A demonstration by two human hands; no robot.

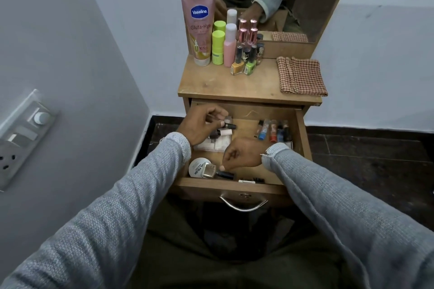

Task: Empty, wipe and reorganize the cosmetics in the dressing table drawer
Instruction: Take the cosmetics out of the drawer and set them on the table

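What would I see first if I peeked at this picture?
Probably the tall pink Vaseline tube standing at the back left of the dressing table top, beside bright green and pink bottles. Next, two hands reaching into the open drawer: the left hand pinches a small dark lipstick, and the right hand reaches down near the front.

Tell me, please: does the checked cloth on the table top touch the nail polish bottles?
Apart. The head view shows bare wood of the table top between the checked cloth and the nearest nail polish bottles.
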